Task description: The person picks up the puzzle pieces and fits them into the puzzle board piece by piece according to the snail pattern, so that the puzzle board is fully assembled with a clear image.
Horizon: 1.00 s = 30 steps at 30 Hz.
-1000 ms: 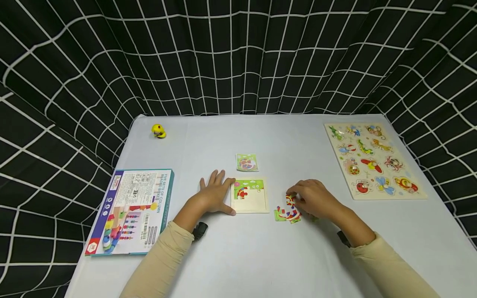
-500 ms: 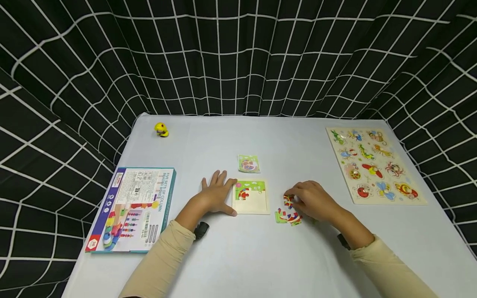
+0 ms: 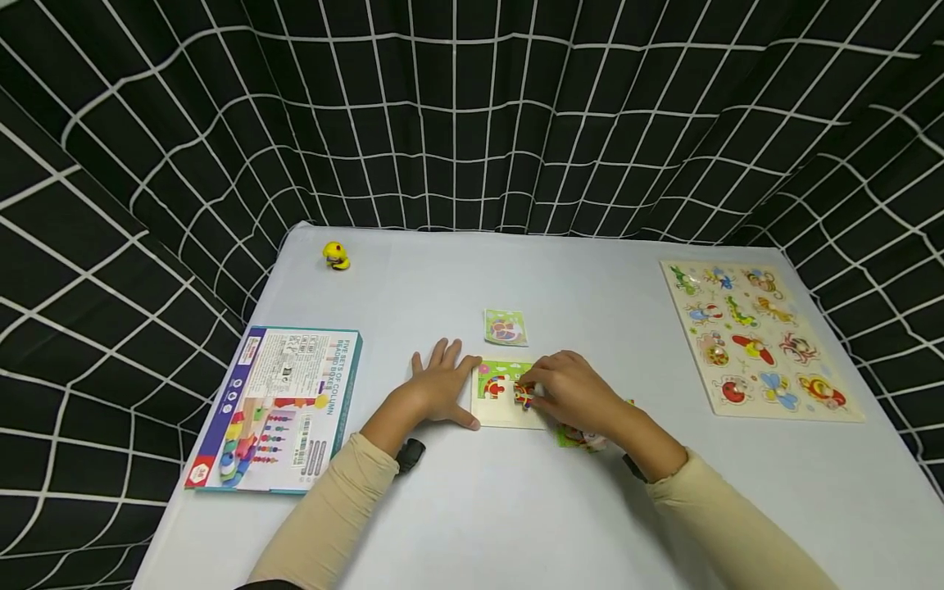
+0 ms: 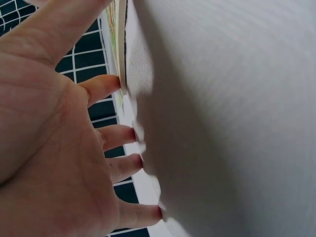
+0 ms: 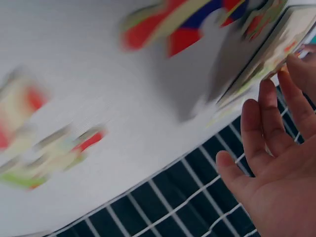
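While right hand (image 3: 572, 388) pinches piece (image 3: 523, 395), left (image 3: 435, 392) splayed

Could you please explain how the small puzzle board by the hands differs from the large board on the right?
The small puzzle board is partly bare, whereas the large board shows rows of colourful creatures. The left hand touches the small puzzle board; no hand touches the large board. Both lie on white cloth.
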Each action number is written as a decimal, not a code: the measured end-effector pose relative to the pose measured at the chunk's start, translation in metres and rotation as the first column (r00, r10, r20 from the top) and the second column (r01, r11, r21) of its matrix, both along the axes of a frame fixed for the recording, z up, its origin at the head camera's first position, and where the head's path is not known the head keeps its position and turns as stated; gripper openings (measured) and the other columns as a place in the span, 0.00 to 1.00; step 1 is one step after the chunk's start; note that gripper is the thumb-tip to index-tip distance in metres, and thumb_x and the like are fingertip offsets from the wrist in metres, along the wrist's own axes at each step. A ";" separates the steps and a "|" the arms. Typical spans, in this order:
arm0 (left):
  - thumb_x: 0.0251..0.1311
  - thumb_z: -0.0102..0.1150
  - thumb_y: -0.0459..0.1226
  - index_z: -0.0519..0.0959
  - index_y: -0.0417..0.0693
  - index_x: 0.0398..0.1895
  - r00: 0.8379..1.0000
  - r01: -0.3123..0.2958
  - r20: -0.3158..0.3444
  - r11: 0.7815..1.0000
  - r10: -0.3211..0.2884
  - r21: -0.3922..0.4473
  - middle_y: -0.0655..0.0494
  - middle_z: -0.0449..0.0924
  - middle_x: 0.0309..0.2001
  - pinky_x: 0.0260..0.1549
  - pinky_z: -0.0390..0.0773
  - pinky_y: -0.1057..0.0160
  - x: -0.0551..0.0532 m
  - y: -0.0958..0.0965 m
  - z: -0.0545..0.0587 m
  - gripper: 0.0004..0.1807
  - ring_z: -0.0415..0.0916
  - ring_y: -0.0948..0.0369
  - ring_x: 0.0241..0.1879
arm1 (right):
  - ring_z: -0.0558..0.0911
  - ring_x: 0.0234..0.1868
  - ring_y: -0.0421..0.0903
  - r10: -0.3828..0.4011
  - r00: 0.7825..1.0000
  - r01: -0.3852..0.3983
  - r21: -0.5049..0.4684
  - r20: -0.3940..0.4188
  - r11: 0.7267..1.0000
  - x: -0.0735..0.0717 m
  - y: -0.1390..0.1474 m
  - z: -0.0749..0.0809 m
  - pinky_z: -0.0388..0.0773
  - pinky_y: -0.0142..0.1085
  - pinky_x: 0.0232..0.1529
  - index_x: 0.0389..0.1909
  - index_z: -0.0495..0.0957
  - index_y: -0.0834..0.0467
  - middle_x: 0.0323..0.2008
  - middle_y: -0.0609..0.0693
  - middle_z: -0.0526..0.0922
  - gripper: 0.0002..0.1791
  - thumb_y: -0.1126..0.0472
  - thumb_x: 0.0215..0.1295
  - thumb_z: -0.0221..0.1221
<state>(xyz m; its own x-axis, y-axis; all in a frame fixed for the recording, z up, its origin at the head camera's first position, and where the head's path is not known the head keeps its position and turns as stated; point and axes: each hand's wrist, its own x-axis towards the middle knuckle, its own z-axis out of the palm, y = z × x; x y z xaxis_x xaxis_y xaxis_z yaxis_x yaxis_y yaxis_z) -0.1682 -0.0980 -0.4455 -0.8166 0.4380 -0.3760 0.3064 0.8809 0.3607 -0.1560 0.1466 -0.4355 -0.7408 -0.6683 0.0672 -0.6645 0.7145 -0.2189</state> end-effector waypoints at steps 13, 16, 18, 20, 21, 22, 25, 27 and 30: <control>0.41 0.73 0.60 0.55 0.56 0.75 1.000 0.013 0.001 1.000 -0.013 -0.017 0.41 0.38 0.77 0.64 0.41 0.28 -0.001 0.001 0.000 0.57 0.31 0.41 0.76 | 0.80 0.44 0.46 0.007 0.993 0.001 0.070 -0.118 0.998 -0.001 -0.026 -0.010 0.68 0.50 0.60 0.44 0.87 0.50 0.38 0.45 0.83 0.12 0.58 0.57 0.69; 0.41 0.73 0.60 0.55 0.56 0.75 1.000 0.011 0.000 1.000 -0.011 -0.022 0.41 0.38 0.77 0.64 0.42 0.28 -0.002 0.000 0.000 0.58 0.31 0.41 0.76 | 0.80 0.46 0.47 -0.002 0.993 0.013 0.095 -0.117 0.995 -0.001 -0.029 -0.008 0.68 0.52 0.61 0.43 0.87 0.50 0.37 0.45 0.84 0.12 0.58 0.56 0.69; 0.41 0.74 0.60 0.55 0.56 0.75 1.000 0.008 0.001 1.000 -0.008 -0.021 0.41 0.38 0.77 0.64 0.41 0.28 -0.002 0.001 0.001 0.58 0.30 0.42 0.76 | 0.80 0.48 0.49 -0.014 0.994 0.026 0.111 -0.105 0.994 0.000 -0.030 -0.007 0.66 0.54 0.62 0.43 0.87 0.49 0.38 0.45 0.84 0.12 0.59 0.56 0.69; 0.41 0.74 0.59 0.55 0.56 0.75 1.000 0.004 0.000 1.000 -0.004 -0.019 0.41 0.38 0.77 0.65 0.41 0.28 -0.002 0.001 0.002 0.58 0.30 0.42 0.76 | 0.80 0.50 0.50 -0.021 0.996 0.030 0.113 -0.084 0.993 0.000 -0.030 -0.005 0.66 0.56 0.62 0.44 0.87 0.49 0.39 0.46 0.85 0.13 0.60 0.56 0.69; 0.41 0.74 0.59 0.55 0.56 0.75 1.000 0.003 0.001 1.000 -0.003 -0.018 0.42 0.38 0.77 0.65 0.41 0.28 -0.002 0.001 0.002 0.58 0.30 0.42 0.76 | 0.81 0.50 0.50 -0.024 0.998 0.031 0.102 -0.064 0.994 0.000 -0.029 -0.004 0.67 0.57 0.61 0.44 0.87 0.50 0.40 0.46 0.85 0.13 0.60 0.57 0.69; 0.41 0.74 0.59 0.55 0.56 0.75 1.000 0.001 0.001 1.000 -0.001 -0.019 0.42 0.38 0.77 0.65 0.41 0.28 -0.002 0.001 0.002 0.58 0.30 0.42 0.76 | 0.81 0.50 0.49 -0.027 0.999 0.030 0.082 -0.036 0.996 0.000 -0.028 -0.003 0.67 0.57 0.61 0.45 0.86 0.51 0.40 0.46 0.86 0.13 0.60 0.57 0.68; 0.40 0.75 0.59 0.55 0.56 0.75 1.000 0.000 0.000 1.000 0.000 -0.022 0.42 0.39 0.77 0.65 0.41 0.28 -0.001 0.001 0.001 0.58 0.31 0.42 0.76 | 0.83 0.50 0.49 -0.022 0.997 0.023 -0.017 0.076 1.000 0.000 -0.021 0.002 0.71 0.54 0.58 0.47 0.85 0.56 0.43 0.49 0.87 0.13 0.63 0.60 0.66; 0.40 0.75 0.59 0.55 0.56 0.75 1.000 -0.001 0.000 1.000 0.001 -0.015 0.42 0.39 0.77 0.65 0.41 0.28 -0.001 0.001 0.000 0.58 0.31 0.42 0.76 | 0.83 0.50 0.49 -0.025 0.991 0.036 -0.077 0.133 0.996 0.001 -0.012 0.005 0.72 0.52 0.57 0.48 0.84 0.59 0.45 0.50 0.86 0.13 0.64 0.61 0.64; 0.40 0.75 0.58 0.56 0.56 0.75 1.000 -0.001 -0.003 1.000 0.001 0.012 0.41 0.39 0.77 0.64 0.40 0.28 0.000 -0.002 -0.001 0.58 0.31 0.41 0.76 | 0.82 0.52 0.51 -0.073 0.984 0.092 -0.115 0.162 0.989 0.004 0.009 0.006 0.74 0.50 0.56 0.49 0.83 0.60 0.47 0.51 0.86 0.14 0.64 0.63 0.63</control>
<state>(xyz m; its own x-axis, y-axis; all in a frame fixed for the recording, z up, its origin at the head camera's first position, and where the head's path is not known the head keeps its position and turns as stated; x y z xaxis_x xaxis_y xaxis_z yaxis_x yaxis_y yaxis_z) -0.1686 -0.0998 -0.4470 -0.8182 0.4414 -0.3684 0.3061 0.8769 0.3707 -0.1523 0.1557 -0.4296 -0.8010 -0.5982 0.0229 -0.5547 0.7273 -0.4041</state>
